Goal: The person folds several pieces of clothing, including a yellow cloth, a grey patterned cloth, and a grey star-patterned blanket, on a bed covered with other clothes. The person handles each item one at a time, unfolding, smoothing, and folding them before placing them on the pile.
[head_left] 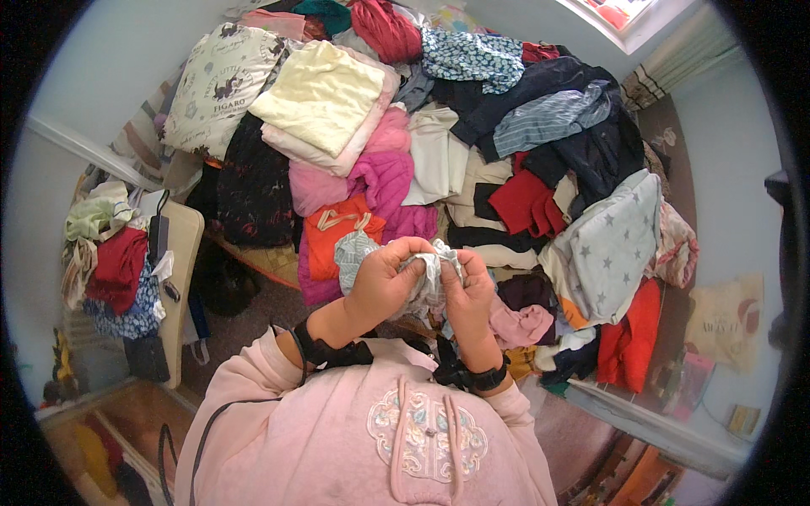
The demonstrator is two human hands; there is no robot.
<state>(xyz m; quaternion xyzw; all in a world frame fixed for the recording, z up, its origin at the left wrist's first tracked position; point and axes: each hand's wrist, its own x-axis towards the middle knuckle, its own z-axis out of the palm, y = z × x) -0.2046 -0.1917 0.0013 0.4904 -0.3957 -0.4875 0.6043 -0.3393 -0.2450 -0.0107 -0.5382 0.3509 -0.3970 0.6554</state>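
Both hands are raised in front of my chest, pinching a pale, crumpled piece of cloth [433, 268] with a gathered edge. My left hand [381, 280] grips it between thumb and bent fingers. Close by on the other side, my right hand [469, 297] pinches the same cloth. A grey-green ruffled part [351, 258] shows beyond my left hand; I cannot tell whether it belongs to the held cloth. Just past it lies an orange drawstring item [332, 234] on a magenta padded jacket [384, 181].
Heaps of clothes cover the bed ahead. A folded cream cloth [321, 97] lies beside a patterned pillow [221, 93]. At right are a folded star-print blanket [609, 249] and a red garment [631, 337]. A small table [187, 261] stands at left, with clothes beside it.
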